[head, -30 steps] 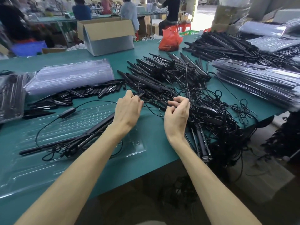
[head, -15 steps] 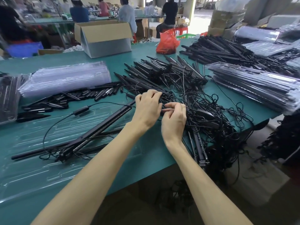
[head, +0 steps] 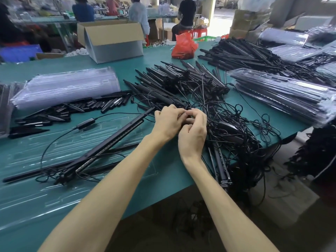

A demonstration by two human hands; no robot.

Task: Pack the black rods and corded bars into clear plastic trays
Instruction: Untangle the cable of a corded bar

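while my left hand (head: 168,122) and right hand (head: 192,137) pinch one cord (head: 188,116) with curled fingers, i seem to untangle it; next needs a gentle pull toward the tray (head: 27,155).

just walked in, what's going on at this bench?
A person is packing at a green table. The left hand and right hand meet at the edge of the tangle of corded bars, fingers curled and pinching something in it, apparently a cord; the exact grip is hidden. One corded bar lies diagonally across the open clear tray, not seated. Empty trays are stacked far left, filled trays on the right.
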